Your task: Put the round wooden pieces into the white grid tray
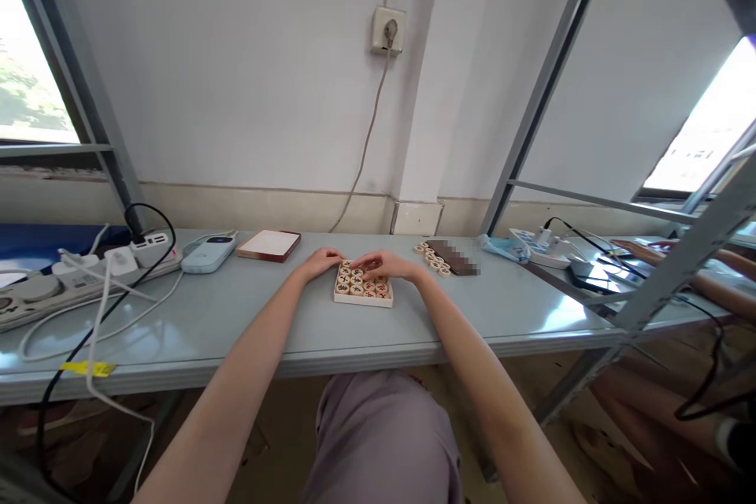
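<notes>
Fingers bent on both hands: left hand at the box's far-left corner, right hand over the pieces, can't tell if either's gripping. Shallow white box, on the smooth table; four round pieces up front, two red-marked.

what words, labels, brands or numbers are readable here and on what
None can be quoted.
Round pieces in the white box: dark and red characters, too small.
Loose pieces: too small.
Brown item: pixelated.
Pale blue device: dark panel, unreadable.
</notes>
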The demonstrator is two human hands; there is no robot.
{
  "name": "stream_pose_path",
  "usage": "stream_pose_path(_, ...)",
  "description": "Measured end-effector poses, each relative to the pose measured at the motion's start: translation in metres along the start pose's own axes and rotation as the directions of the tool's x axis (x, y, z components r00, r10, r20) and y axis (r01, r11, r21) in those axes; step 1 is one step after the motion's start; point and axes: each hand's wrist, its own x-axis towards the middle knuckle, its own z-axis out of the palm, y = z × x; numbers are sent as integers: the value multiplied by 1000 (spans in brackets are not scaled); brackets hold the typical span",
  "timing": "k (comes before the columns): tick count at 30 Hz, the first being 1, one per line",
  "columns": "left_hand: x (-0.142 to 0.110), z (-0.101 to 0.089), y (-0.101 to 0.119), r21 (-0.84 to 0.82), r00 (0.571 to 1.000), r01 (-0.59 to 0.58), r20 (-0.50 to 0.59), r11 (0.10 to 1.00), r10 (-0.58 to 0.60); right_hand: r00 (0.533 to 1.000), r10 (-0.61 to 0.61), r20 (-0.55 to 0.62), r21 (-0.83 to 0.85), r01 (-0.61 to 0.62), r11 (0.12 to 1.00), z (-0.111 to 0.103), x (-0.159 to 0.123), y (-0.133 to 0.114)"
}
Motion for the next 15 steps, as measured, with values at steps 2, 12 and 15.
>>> stream_pose_path(2,0,0,0,-1,1000,-6,2,1000,6,1000,4,15,27,-4,1000,-1,-1,2)
stream_pose_path(12,0,0,0,-23,999,-39,22,999,40,997,16,-70,-137,-25,990,2,8,10)
stream_pose_path(15,2,0,-3,-19,1000,-14,9,1000,14,982,-11,-190,-171,-22,985,-2,7,10)
